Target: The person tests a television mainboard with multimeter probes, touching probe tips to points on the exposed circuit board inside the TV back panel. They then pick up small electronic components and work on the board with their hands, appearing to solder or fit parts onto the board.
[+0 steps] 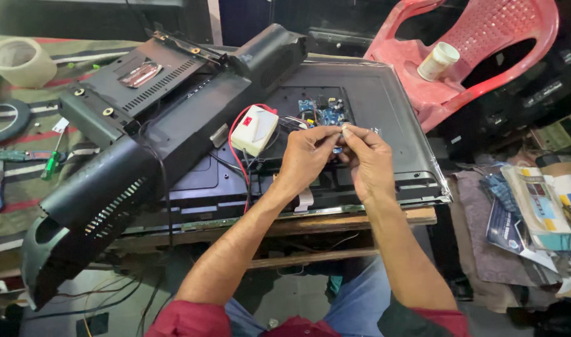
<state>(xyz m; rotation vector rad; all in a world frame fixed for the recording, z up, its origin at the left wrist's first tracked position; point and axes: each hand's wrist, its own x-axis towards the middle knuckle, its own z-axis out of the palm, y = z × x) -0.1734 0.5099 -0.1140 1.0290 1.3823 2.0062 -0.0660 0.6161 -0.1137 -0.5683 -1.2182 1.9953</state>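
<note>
Left hand (307, 156): fingers pinched on small part (343, 130) above television back (385, 106)
Right hand (368, 159): fingertips closed on same part, steadying
White box (254, 129): left of hands

Detached back cover (142, 131) left of the opened television (385, 106), tape roll (20, 61) behind-left, chair (479, 50) behind-right.

There was only one view, from the head of the seated person. It looked steeply down and forward over both forearms at the counter (385, 218), close enough that the hands sat mid-frame, with knees below and a red chair (479, 56) beyond.
</note>
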